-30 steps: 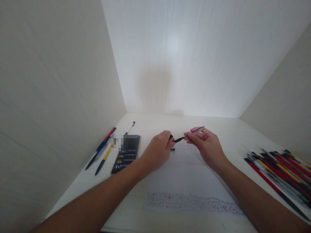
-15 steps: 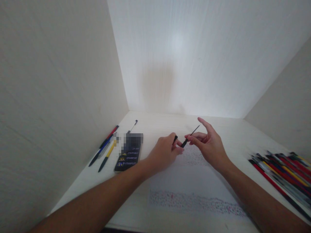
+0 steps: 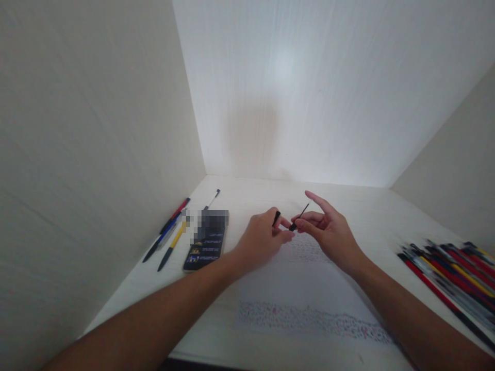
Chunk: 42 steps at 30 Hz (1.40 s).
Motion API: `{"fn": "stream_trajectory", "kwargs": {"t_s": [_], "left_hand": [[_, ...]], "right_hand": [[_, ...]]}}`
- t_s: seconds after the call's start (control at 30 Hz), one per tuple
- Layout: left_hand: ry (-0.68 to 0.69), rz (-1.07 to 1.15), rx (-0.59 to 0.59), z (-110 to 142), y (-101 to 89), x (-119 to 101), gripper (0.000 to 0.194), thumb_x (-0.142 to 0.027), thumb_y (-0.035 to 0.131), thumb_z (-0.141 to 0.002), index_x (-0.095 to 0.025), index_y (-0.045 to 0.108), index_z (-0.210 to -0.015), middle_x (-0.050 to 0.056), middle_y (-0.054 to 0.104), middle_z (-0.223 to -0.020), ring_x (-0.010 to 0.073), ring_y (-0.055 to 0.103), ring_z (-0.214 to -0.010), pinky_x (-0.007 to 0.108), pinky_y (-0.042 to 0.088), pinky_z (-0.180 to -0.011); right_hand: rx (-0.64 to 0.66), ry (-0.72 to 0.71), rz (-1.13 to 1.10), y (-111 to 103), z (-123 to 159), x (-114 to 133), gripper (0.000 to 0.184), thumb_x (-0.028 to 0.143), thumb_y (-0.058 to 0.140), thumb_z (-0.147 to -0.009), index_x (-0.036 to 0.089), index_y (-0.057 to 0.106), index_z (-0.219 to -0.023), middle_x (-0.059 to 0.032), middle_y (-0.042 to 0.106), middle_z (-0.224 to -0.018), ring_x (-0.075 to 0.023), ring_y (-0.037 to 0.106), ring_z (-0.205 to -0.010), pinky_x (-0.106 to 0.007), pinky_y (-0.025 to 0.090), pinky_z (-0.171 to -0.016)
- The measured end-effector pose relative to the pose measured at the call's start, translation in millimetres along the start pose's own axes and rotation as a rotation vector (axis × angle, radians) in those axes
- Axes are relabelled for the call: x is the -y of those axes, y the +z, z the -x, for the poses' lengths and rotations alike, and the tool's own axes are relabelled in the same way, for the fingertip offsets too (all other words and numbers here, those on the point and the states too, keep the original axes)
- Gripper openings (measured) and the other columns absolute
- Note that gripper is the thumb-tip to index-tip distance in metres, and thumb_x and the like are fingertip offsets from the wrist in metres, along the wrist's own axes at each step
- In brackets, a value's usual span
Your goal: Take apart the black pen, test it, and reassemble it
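"Hands, quick: state?"

"Both narrow. My left hand (image 3: 263, 237) has a short black piece (image 3: 276, 218) tucked in its fingers, thumb and fingertip at the black lower end of a thin rod (image 3: 303, 212). My right hand (image 3: 334, 232) pinches that rod just above, index finger raised, pointing far and left."

"Where's the rod?"

"Between my two hands, above the far part of the paper (image 3: 297, 283). Tilted, thin end up and to the right. Tip looks pale, too small to say more."

"Paper?"

"On the worktop (image 3: 209, 330), under my hands. Small lines of writing at the far part, dense band of coloured marks along the near edge."

"Left side?"

"Phone (image 3: 204, 253), lit screen, far part pixelated. Left of it, a yellow pen (image 3: 175, 243) with a black end, then a blue pen (image 3: 160, 240) and a red pen (image 3: 178, 209), both partly black. Slim pale pen (image 3: 212, 199) with a dark tip at the phone's far end."

"Right?"

"Pile of pens (image 3: 452, 275), side by side, beyond my right forearm: red, black, yellow, clear. Blurry, can't count them. Some run out of view."
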State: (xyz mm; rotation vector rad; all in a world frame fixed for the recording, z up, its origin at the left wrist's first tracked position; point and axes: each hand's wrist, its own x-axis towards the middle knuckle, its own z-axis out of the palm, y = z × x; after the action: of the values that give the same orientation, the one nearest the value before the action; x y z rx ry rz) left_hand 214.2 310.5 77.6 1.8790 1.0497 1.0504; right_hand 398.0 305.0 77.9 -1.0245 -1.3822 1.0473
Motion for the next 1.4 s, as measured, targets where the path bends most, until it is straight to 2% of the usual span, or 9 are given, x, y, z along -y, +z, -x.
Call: {"fn": "stream_trajectory", "kwargs": {"t_s": [0.33, 0.57, 0.67, 0.77, 0.87, 1.07, 1.2, 1.27, 1.4], "left_hand": [[0.049, -0.141, -0.044, -1.4, 0.4, 6.5, 0.028, -0.025, 0.071, -0.073, -0.02, 0.044, -0.066, -0.002, 0.06, -0.062, 0.0135, 0.053, -0.058, 0.028, 0.034, -0.055], [-0.04, 0.08, 0.044, -1.2, 3.8, 9.9, 0.027, -0.019, 0.066, -0.074, -0.02, 0.04, -0.069, 0.001, 0.068, -0.067, 0.0156, 0.065, -0.063, 0.025, 0.041, -0.055], [-0.052, 0.174, 0.065, -1.5, 4.6, 9.2, 0.029, -0.018, 0.065, -0.076, -0.021, 0.037, -0.069, 0.001, 0.068, -0.066, 0.0168, 0.068, -0.064, 0.025, 0.044, -0.055], [-0.034, 0.162, 0.057, -1.7, 3.4, 6.7, 0.03, -0.016, 0.064, -0.076, -0.021, 0.036, -0.068, 0.002, 0.068, -0.066, 0.0169, 0.068, -0.065, 0.025, 0.044, -0.056], [-0.026, 0.111, 0.052, -1.1, 2.2, 5.3, 0.03, -0.018, 0.065, -0.076, -0.021, 0.037, -0.068, 0.002, 0.069, -0.067, 0.0167, 0.068, -0.065, 0.026, 0.043, -0.056], [-0.062, 0.095, 0.007, -2.4, 2.7, 1.4, 0.03, -0.028, 0.069, -0.077, -0.02, 0.042, -0.067, 0.002, 0.067, -0.066, 0.0153, 0.063, -0.063, 0.027, 0.042, -0.056], [-0.145, 0.299, -0.071, -9.1, 0.0, 1.2, 0.034, -0.044, 0.052, -0.09, -0.019, 0.05, -0.067, 0.004, 0.062, -0.064, 0.0143, 0.059, -0.06, 0.029, 0.043, -0.059], [-0.192, 0.478, -0.109, -12.6, -3.4, 3.3, 0.037, -0.043, 0.043, -0.093, -0.019, 0.05, -0.066, 0.001, 0.056, -0.059, 0.012, 0.052, -0.052, 0.029, 0.041, -0.056], [-0.327, 0.873, -0.101, -16.4, -11.5, 5.3, 0.027, -0.032, 0.039, -0.091, -0.021, 0.04, -0.067, -0.004, 0.042, -0.053, 0.0099, 0.034, -0.042, 0.026, 0.031, -0.046]], "right_hand": [[-0.031, -0.042, 0.014, -1.8, -0.5, -2.0, 0.08, 0.029, 0.078, -0.075, 0.024, 0.038, -0.145, -0.0042, 0.072, -0.086, -0.0178, 0.065, -0.071, -0.035, 0.054, -0.071], [0.093, -0.023, 0.064, 1.1, 2.1, -2.2, 0.078, 0.029, 0.074, -0.079, 0.023, 0.035, -0.147, -0.0007, 0.069, -0.074, -0.0175, 0.064, -0.068, -0.034, 0.052, -0.066], [0.077, -0.031, 0.061, 1.8, 2.2, -3.6, 0.084, 0.029, 0.073, -0.079, 0.024, 0.028, -0.149, 0.0003, 0.068, -0.07, -0.0181, 0.064, -0.066, -0.034, 0.052, -0.065], [0.048, -0.045, 0.048, 2.2, 2.4, -4.0, 0.087, 0.029, 0.074, -0.079, 0.025, 0.024, -0.15, 0.0004, 0.068, -0.071, -0.0183, 0.065, -0.066, -0.034, 0.052, -0.065], [0.068, -0.04, 0.055, 2.9, 2.8, -3.5, 0.081, 0.029, 0.073, -0.078, 0.023, 0.031, -0.147, 0.0001, 0.068, -0.071, -0.0184, 0.064, -0.066, -0.033, 0.052, -0.063], [0.006, -0.05, 0.008, 3.7, 2.1, 0.0, 0.086, 0.029, 0.074, -0.077, 0.023, 0.026, -0.148, 0.0007, 0.067, -0.07, -0.0188, 0.065, -0.066, -0.034, 0.052, -0.064], [-0.1, -0.062, -0.026, 0.2, -1.2, 2.3, 0.089, 0.031, 0.074, -0.076, 0.021, 0.024, -0.149, 0.0028, 0.064, -0.066, -0.0184, 0.063, -0.065, -0.033, 0.052, -0.064], [-0.136, -0.056, -0.023, -1.7, -2.8, 1.4, 0.09, 0.031, 0.074, -0.076, 0.021, 0.022, -0.149, 0.0039, 0.062, -0.064, -0.0179, 0.062, -0.062, -0.032, 0.051, -0.061], [-0.128, -0.032, -0.033, -2.3, -3.3, -2.3, 0.092, 0.03, 0.074, -0.075, 0.022, 0.02, -0.15, 0.0056, 0.06, -0.063, -0.0165, 0.06, -0.058, -0.03, 0.048, -0.056]]}}
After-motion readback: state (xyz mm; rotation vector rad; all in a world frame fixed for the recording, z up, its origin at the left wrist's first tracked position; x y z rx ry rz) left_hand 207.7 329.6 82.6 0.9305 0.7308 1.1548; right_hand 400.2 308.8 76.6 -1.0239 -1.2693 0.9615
